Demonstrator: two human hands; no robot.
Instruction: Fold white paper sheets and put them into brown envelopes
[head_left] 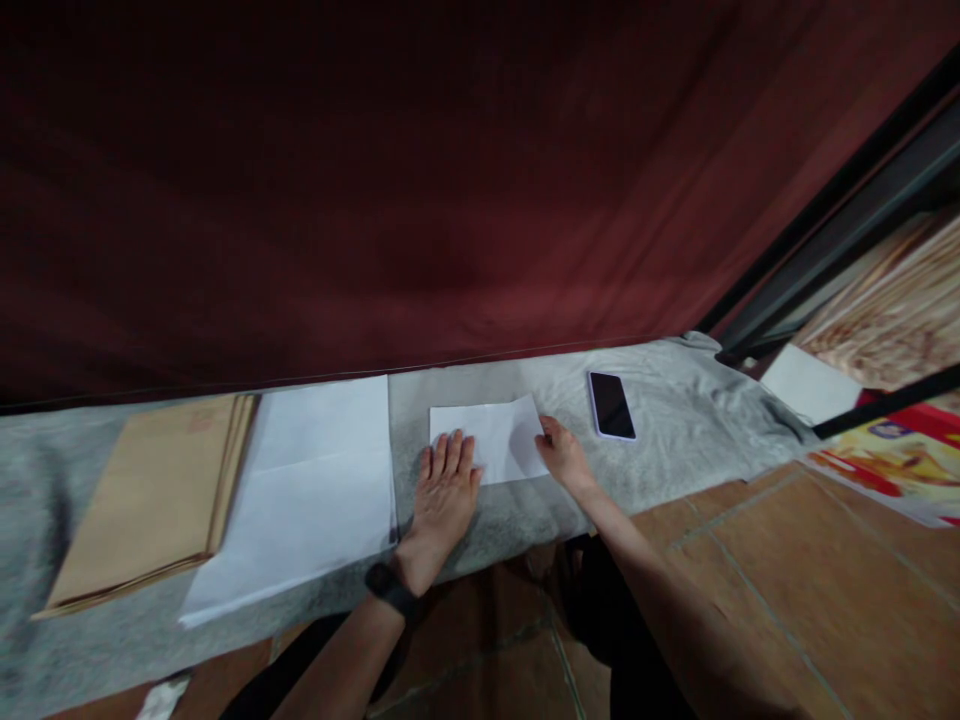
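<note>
A folded white paper point(491, 435) lies on the grey cloth point(675, 440) covering the bench, in front of a dark red curtain point(375, 200). The left hand point(444, 490), wearing a black wristwatch point(391, 585), is spread open and pressed flat on the paper's near left corner. The right hand point(564, 455) touches the paper's right edge with curled fingers; whether it pinches the sheet cannot be told. A black phone point(611, 405) lies just right of it. Left of the paper are a stack of white sheets point(315, 480), then brown envelopes point(150, 500).
</note>
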